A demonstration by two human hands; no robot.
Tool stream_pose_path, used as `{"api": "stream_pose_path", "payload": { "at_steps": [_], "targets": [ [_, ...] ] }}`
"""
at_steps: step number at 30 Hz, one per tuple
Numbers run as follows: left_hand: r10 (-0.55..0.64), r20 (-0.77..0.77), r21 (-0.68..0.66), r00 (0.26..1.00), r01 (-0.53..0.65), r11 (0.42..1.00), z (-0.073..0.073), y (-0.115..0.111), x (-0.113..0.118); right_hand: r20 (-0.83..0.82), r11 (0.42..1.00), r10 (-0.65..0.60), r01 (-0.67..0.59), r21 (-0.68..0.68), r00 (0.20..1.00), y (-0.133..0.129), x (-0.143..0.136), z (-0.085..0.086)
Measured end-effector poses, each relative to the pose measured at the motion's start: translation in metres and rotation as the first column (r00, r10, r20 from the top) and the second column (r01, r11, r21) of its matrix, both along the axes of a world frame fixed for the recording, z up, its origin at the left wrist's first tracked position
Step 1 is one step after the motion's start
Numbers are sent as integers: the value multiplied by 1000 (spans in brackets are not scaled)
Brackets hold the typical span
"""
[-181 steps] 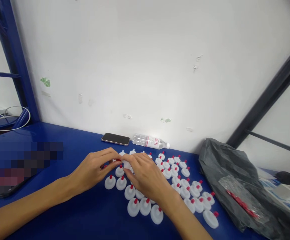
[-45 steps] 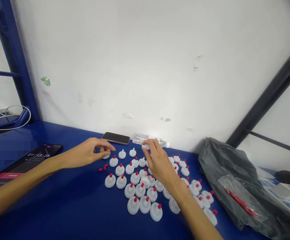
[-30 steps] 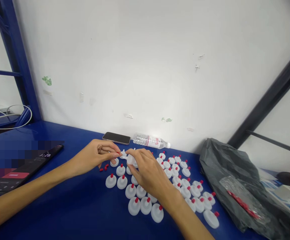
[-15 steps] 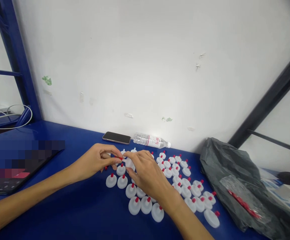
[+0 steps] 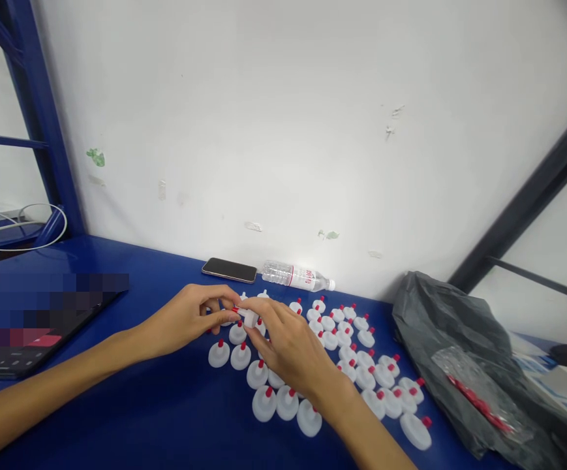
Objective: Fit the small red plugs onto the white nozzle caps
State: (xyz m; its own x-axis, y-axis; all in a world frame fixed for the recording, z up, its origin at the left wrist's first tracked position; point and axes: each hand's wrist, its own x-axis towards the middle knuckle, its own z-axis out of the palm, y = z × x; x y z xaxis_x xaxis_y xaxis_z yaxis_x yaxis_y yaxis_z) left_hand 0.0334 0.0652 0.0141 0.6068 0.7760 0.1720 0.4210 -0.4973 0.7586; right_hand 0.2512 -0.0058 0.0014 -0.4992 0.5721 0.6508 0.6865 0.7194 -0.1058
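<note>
My left hand pinches a small red tip cap between thumb and forefinger. Facing it, my right hand grips a white plastic nozzle lid by its round base, the narrow spout pointing left at the red cap. Cap and spout meet or nearly meet; the fingers partly cover the spot. Around and under both hands stand several white nozzle lids with red tips, such as a front lid. Toward the back, a lid without a red tip shows behind my fingers.
A phone and a clear water bottle lie along the wall. At left is a dark screen device, partly blurred. On the right, a grey plastic bag carries a clear packet of red caps on the blue table.
The white nozzle lid has tilted in my right hand, its base now seen more from the side. Both hands stay close together; the whole view has shifted slightly.
</note>
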Motion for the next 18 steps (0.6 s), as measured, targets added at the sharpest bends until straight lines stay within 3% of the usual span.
{"api": "stream_pose_path", "payload": {
  "at_steps": [4, 7, 9, 14, 18],
  "targets": [
    [-33, -85, 144, 996, 45, 989, -2, 2, -2, -24, 999, 0, -2, -49, 1000, -1, 2, 2],
    [-84, -187, 392, 979, 153, 907, -8, 5, -6, -31, 998, 4, -5, -57, 1000, -1, 2, 2],
    [-96, -231, 486, 968, 200, 850, -10, 5, -9, -56, 998, -5, 2, -60, 998, -1, 3, 1],
    [-112, -213, 542, 971, 213, 813, -9, 1, -10, -141, 999, 44, -44, 2, 989, -1, 2, -2],
    [-138, -184, 512, 973, 215, 832, -10, -3, -8, -162, 994, 98, -87, 72, 982, 0, -1, -4]
  ]
}}
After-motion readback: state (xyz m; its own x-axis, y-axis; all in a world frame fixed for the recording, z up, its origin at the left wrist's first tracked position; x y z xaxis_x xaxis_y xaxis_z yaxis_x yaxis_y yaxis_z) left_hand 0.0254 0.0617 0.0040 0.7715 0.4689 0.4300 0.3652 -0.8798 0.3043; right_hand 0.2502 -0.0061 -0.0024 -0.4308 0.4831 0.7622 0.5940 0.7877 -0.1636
